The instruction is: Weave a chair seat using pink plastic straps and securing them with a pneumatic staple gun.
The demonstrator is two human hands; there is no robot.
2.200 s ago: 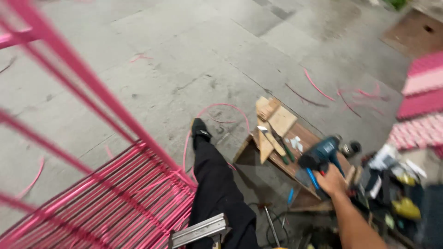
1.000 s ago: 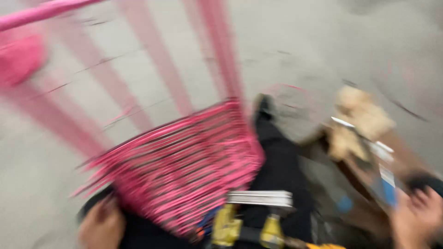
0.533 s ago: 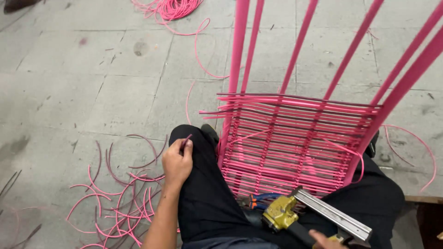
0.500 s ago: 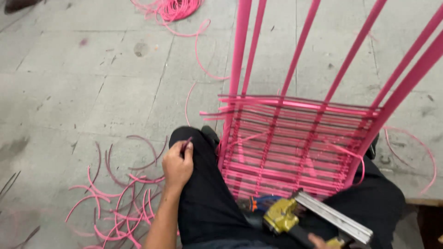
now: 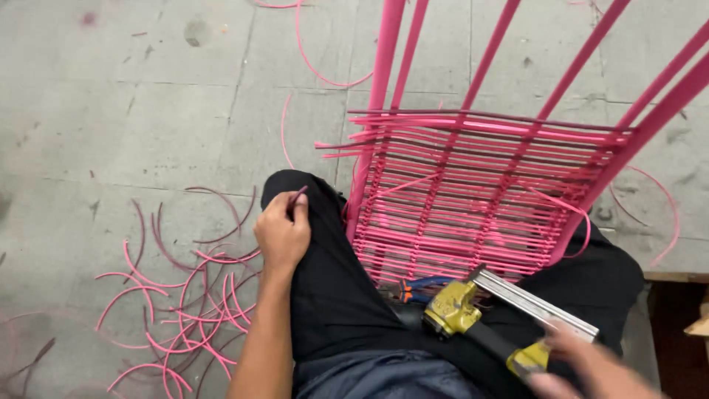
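Observation:
My left hand (image 5: 282, 230) rests on my left thigh in black trousers and pinches a short dark-pink strip end (image 5: 297, 198). My right hand (image 5: 583, 363), blurred at the bottom right, grips the handle of a yellow staple gun (image 5: 473, 310) with a long silver magazine lying across my lap. A pink metal chair frame (image 5: 480, 185), partly woven with pink plastic strips, stands between my knees. Blue-handled pliers (image 5: 421, 287) lie by the staple gun's nose.
Several cut pink strip offcuts (image 5: 185, 295) litter the grey concrete floor (image 5: 133, 96) to my left. More loose pink strips (image 5: 317, 66) curl on the floor beyond the frame. A wooden edge (image 5: 676, 277) shows at the far right.
The view swung from the tool tray on the right to the pink frame between my knees. In the last half second my left hand stayed on my thigh and my right hand came up on the staple gun.

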